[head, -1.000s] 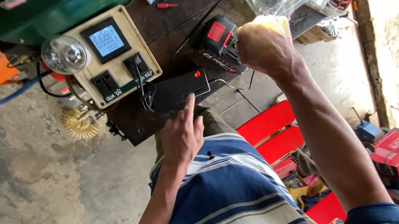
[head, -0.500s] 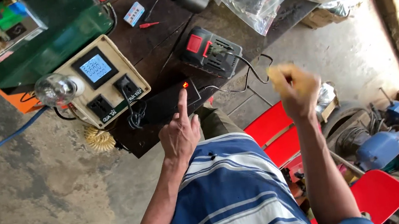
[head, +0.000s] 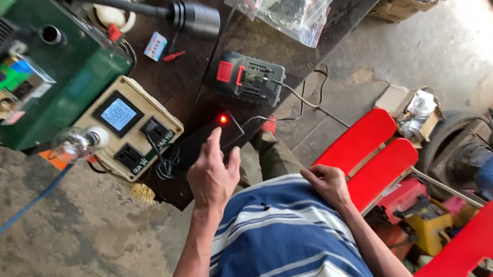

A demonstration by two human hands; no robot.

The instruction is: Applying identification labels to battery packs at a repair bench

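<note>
Black flat box (head: 204, 144), small red lamp lit at one corner, laid on the dark workbench (head: 257, 38) edge beside the cream meter unit (head: 128, 127). It is touched by the left hand (head: 213, 175), fingers spread, grasping nothing. The right hand (head: 328, 186) is rested loosely open at the striped shirt (head: 284, 251).

The left hand (head: 213, 177) is stretched forward on a nearly straight arm, back of the hand up, index finger extended and pointing ahead, the other fingers loosely spread. The right hand (head: 327, 183) is drawn back against the body at the waist, elbow bent, fingers relaxed and empty.
</note>
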